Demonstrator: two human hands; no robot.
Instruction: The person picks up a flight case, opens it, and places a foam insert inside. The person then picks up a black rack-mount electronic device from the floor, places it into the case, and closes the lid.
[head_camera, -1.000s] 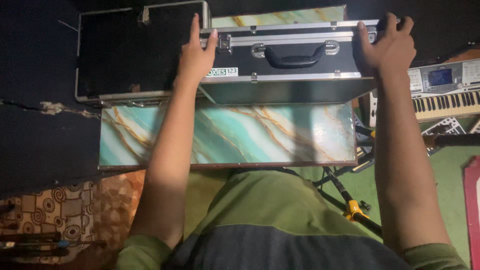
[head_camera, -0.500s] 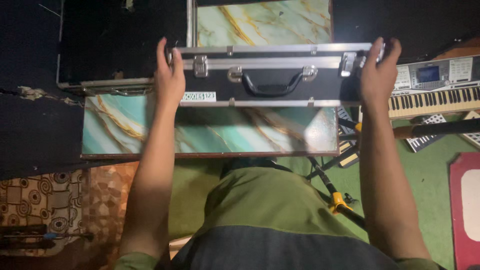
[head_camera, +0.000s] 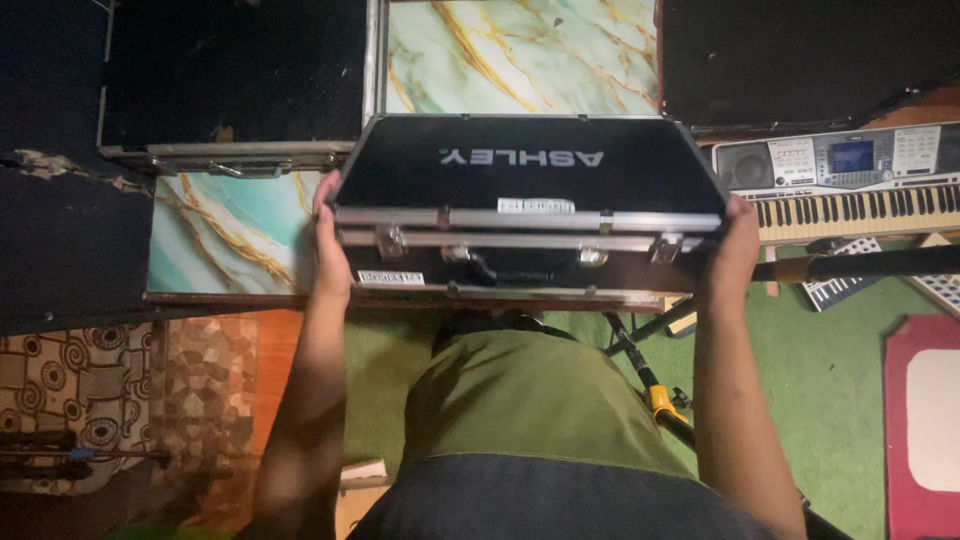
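A black hard case (head_camera: 520, 170) with silver metal edges, latches and a black carry handle is held up in front of me, its broad top face turned toward the camera. My left hand (head_camera: 328, 235) grips its left end and my right hand (head_camera: 735, 240) grips its right end. The case hovers over the near edge of a low table (head_camera: 225, 235) with a green and gold marble-pattern top.
A second black metal-edged case (head_camera: 235, 85) lies at the back left of the table. An electronic keyboard (head_camera: 850, 180) stands to the right, a black stand pole (head_camera: 860, 265) before it. Green carpet, a patterned rug (head_camera: 90, 400) at left, a red mat (head_camera: 925, 420) at right.
Both hands have lifted the case off the table toward me and tipped it, so its top face now shows instead of the handle side.
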